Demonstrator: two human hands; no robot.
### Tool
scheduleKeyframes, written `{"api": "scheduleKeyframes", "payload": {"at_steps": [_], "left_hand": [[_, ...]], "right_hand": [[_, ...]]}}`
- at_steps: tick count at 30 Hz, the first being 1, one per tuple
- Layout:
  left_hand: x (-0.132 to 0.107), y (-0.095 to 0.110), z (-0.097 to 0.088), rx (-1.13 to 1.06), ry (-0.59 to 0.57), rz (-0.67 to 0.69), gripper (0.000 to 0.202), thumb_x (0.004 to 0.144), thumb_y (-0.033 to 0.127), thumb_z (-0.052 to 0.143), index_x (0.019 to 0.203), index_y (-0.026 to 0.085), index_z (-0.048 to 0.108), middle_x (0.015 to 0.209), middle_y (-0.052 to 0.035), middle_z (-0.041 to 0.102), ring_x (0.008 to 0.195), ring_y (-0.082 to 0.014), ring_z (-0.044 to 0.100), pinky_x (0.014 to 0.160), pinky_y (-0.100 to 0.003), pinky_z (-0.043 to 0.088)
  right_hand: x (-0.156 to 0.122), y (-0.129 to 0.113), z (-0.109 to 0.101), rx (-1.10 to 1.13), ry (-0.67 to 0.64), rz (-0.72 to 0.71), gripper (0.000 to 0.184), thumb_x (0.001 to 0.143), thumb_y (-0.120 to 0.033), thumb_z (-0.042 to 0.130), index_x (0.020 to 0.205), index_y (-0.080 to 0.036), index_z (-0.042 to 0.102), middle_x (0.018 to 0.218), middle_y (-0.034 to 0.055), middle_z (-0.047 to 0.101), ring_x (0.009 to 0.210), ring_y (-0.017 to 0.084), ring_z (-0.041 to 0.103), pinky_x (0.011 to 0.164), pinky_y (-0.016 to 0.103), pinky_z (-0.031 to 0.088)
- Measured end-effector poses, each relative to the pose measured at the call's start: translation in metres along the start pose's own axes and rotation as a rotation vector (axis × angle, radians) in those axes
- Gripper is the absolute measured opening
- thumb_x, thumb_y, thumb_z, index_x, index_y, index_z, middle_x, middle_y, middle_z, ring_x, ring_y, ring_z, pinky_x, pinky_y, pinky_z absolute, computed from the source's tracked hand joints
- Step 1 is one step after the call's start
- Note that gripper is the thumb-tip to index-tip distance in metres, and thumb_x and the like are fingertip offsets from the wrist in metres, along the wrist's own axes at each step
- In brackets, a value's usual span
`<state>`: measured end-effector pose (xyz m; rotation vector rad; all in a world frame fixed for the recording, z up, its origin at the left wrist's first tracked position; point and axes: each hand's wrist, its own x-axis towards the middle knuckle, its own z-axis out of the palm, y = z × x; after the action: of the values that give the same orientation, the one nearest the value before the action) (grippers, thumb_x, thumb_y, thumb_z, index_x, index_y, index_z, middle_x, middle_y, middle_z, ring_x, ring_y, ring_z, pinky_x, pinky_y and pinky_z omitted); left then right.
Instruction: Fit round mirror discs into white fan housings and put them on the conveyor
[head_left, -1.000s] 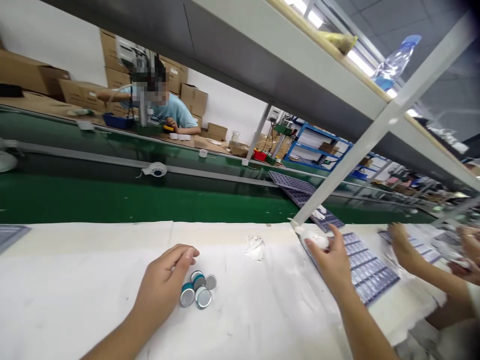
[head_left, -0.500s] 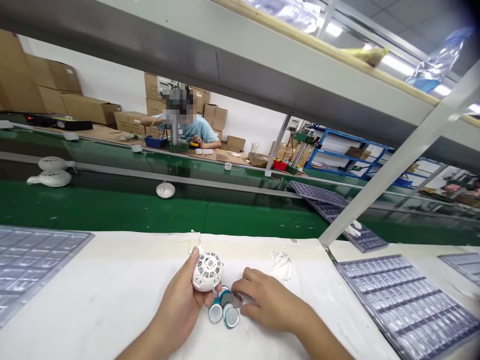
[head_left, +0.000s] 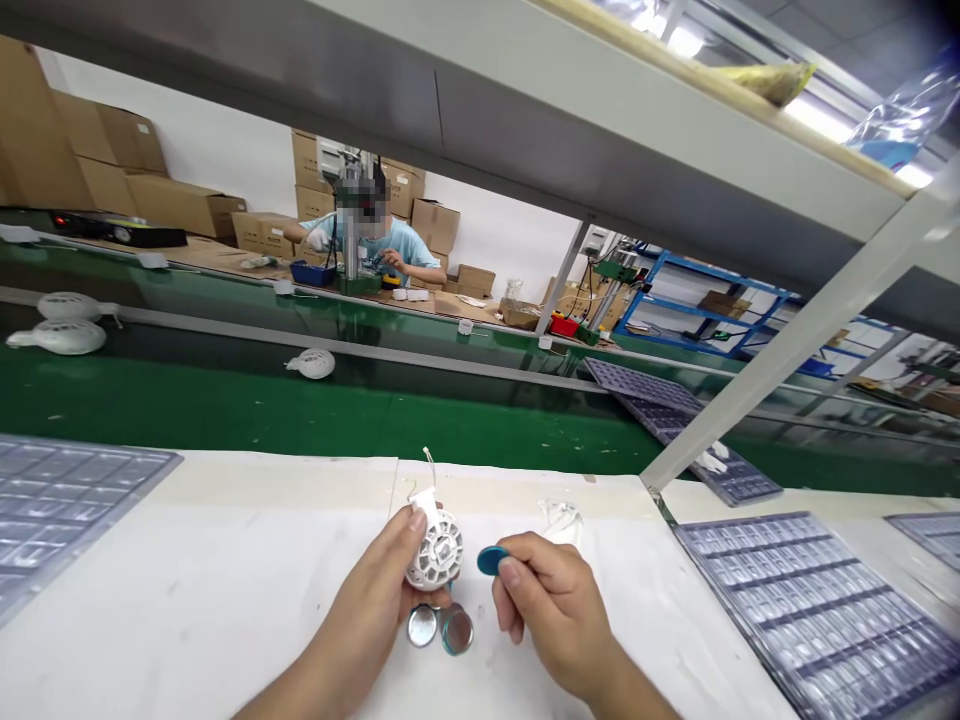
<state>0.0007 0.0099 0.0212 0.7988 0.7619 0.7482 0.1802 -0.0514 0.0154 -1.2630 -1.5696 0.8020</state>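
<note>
Two metal-faced discs [head_left: 439, 627] on the white-covered bench [head_left: 225, 590], just below a vented white plastic housing [head_left: 436, 550] wrapped by the curled fingers of the left hand [head_left: 367, 610], one teal disc [head_left: 491, 561] pinched between thumb and fingers of the right hand [head_left: 555, 615], compartmented grey trays [head_left: 810, 620] on both sides with contents too small to tell, and white housings [head_left: 311, 364] on the green conveyor belt [head_left: 187, 400] beyond.
</note>
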Motion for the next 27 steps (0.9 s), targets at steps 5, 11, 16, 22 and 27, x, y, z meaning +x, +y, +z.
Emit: {"api": "scheduleKeyframes", "payload": {"at_steps": [5,11,16,22,27], "left_hand": [[-0.007,0.0,0.011,0.073,-0.017,0.002,0.036,0.088,0.056,0.053,0.101,0.022,0.054,0.07,0.0014,0.062,0.057,-0.0166,0.059,0.056,-0.029,0.049],[-0.011,-0.001,0.017,0.153,0.017,0.024,0.035,0.087,0.055,0.055,0.104,0.025,0.052,0.062,0.0053,0.062,0.058,-0.0185,0.062,0.06,-0.029,0.05],[-0.011,-0.003,0.014,0.195,-0.019,0.005,0.033,0.088,0.058,0.052,0.09,0.025,0.049,0.056,0.0045,0.06,0.062,-0.0207,0.063,0.065,-0.031,0.049],[-0.01,-0.004,0.008,0.266,-0.092,0.022,0.043,0.089,0.057,0.051,0.114,0.023,0.046,0.07,0.0006,0.066,0.068,-0.0202,0.062,0.068,-0.032,0.048],[-0.011,-0.004,0.004,0.329,-0.158,0.037,0.064,0.082,0.054,0.064,0.129,0.019,0.038,0.069,-0.0007,0.066,0.063,-0.0174,0.059,0.06,-0.028,0.049]], "right_hand": [[-0.01,-0.003,0.013,0.327,-0.077,0.14,0.024,0.096,-0.045,0.053,0.103,-0.022,0.052,0.06,-0.0024,0.064,0.047,0.01,0.052,0.048,0.021,0.043],[-0.009,0.001,0.018,0.234,-0.172,0.119,0.022,0.1,-0.043,0.046,0.105,-0.022,0.049,0.069,-0.0006,0.063,0.059,0.012,0.056,0.059,0.026,0.047],[-0.003,-0.002,0.018,0.15,-0.138,0.118,0.012,0.098,-0.031,0.048,0.101,-0.021,0.055,0.063,-0.0031,0.059,0.053,0.011,0.054,0.054,0.023,0.045],[-0.001,-0.006,0.02,0.174,-0.086,0.246,0.01,0.094,-0.032,0.053,0.096,-0.022,0.054,0.058,-0.0052,0.057,0.049,0.011,0.05,0.047,0.02,0.041],[0.003,-0.006,0.014,0.283,-0.037,0.333,0.041,0.087,-0.042,0.067,0.116,-0.024,0.045,0.057,-0.0108,0.048,0.05,0.011,0.053,0.051,0.02,0.041]]}}
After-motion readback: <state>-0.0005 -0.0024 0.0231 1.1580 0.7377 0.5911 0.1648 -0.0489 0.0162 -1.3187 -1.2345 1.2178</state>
